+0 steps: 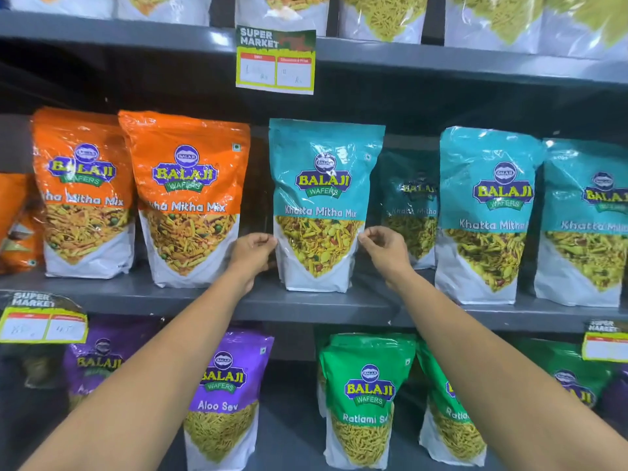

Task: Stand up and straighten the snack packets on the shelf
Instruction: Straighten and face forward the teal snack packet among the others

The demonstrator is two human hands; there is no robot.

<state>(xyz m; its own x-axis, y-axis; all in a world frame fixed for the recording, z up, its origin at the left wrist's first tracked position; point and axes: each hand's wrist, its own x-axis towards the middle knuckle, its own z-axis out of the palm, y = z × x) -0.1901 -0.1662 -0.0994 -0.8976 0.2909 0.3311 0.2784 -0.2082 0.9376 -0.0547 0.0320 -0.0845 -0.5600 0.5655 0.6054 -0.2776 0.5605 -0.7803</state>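
Teal packet (321, 205) upright, edges pinched, gaps beside

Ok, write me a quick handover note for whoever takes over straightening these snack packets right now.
Left hand: fingers pinched on the left edge of the teal Khatta Mitha Mix packet.
Right hand: fingers pinched on its right edge.
That packet stands upright near the front of the middle shelf, facing out.
Done: the two orange packets to its left and two teal packets to its right stand upright.
Left: a teal packet set further back in the gap on the right could come forward; the orange packet at the far left looks slumped. Lower-shelf packets look uneven too.
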